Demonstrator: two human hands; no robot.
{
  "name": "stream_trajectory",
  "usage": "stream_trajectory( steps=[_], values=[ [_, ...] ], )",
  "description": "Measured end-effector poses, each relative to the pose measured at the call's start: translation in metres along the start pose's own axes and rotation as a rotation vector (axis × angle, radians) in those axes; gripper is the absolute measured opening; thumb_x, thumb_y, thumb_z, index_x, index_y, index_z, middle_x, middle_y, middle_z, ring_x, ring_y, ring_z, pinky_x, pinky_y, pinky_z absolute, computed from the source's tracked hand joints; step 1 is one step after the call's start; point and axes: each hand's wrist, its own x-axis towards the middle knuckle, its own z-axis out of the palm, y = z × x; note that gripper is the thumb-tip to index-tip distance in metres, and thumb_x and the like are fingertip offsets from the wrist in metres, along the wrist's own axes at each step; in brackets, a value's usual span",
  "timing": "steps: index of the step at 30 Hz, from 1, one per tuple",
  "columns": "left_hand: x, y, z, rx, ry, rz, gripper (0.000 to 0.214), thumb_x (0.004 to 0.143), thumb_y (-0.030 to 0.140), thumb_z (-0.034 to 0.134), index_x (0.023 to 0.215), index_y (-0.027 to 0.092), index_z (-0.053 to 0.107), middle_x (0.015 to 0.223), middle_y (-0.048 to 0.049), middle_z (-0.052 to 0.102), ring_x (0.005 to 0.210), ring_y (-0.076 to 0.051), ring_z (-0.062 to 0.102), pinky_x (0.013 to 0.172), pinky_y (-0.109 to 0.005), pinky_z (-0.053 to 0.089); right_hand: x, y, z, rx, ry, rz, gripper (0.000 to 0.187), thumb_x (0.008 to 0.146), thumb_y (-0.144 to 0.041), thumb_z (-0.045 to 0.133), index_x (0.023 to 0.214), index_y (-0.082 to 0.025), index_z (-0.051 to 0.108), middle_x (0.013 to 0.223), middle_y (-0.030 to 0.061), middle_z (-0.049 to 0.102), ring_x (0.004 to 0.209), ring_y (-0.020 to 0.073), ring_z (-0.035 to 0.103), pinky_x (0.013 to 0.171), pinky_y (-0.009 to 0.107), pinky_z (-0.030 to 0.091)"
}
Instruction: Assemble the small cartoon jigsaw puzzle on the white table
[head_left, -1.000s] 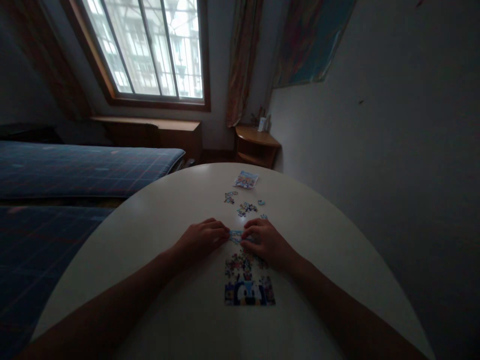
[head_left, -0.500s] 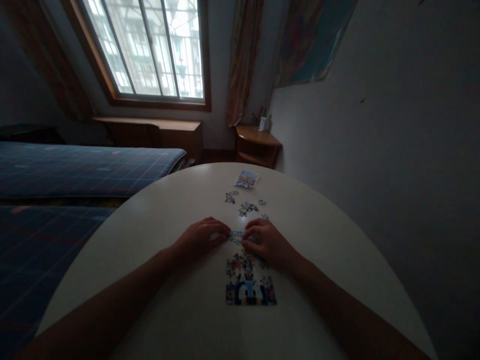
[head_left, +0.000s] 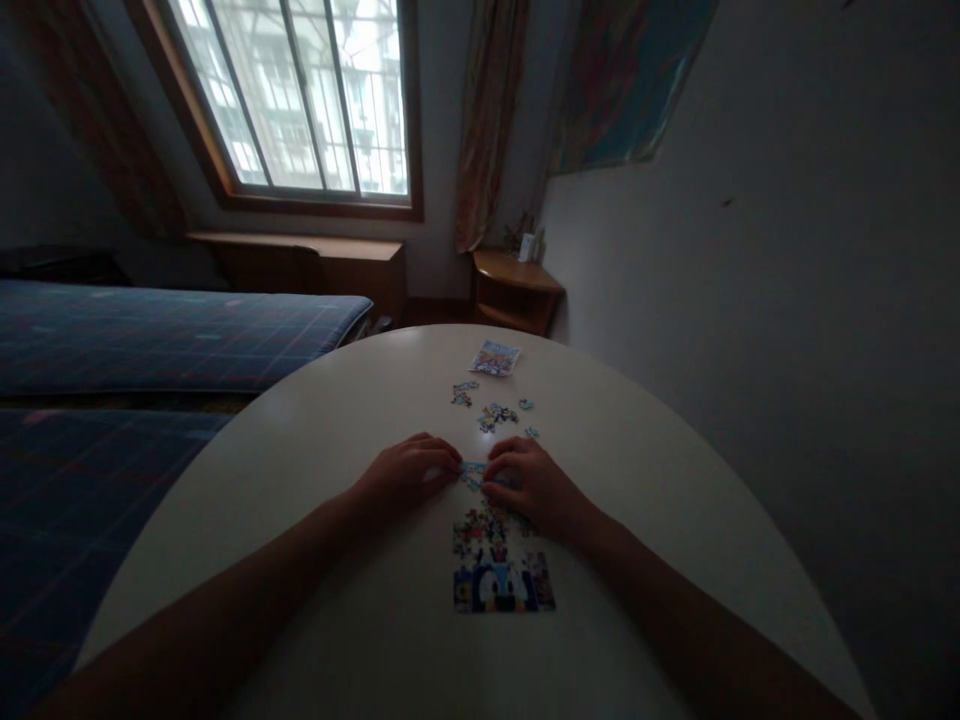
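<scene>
A partly assembled colourful jigsaw puzzle [head_left: 501,567] lies flat on the round white table [head_left: 315,440] in front of me. At its far edge, my left hand [head_left: 409,470] and my right hand [head_left: 529,478] meet, fingertips pinching small bluish puzzle pieces [head_left: 472,470] between them. Both hands rest on the tabletop with curled fingers. Beyond the hands lie loose puzzle pieces [head_left: 495,414] and a small picture card [head_left: 495,357].
A bed with a blue checked cover [head_left: 150,335] stands left of the table. A wooden corner shelf [head_left: 517,285] and a low wooden bench [head_left: 300,260] sit under the window. The grey wall [head_left: 750,250] runs close along the table's right side.
Both hands stay at the puzzle's far edge with only slight finger shifts. The view has drifted a little; nothing else has moved.
</scene>
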Motion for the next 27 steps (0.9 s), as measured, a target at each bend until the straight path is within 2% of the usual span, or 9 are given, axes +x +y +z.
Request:
stream_trajectory(
  steps=[27],
  values=[
    [-0.0010, 0.0069, 0.0012, 0.046, 0.024, -0.011, 0.015, 0.092, 0.022, 0.058, 0.099, 0.027, 0.070, 0.108, 0.0002, 0.071, 0.101, -0.018, 0.060, 0.088, -0.032, 0.050, -0.0011, -0.0025, 0.0012, 0.030, 0.024, 0.012, 0.007, 0.078, -0.024, 0.076, 0.084, -0.023, 0.075, 0.104, 0.0055, 0.066, 0.102, 0.0213, 0.057, 0.095, 0.039, 0.042]
  ],
)
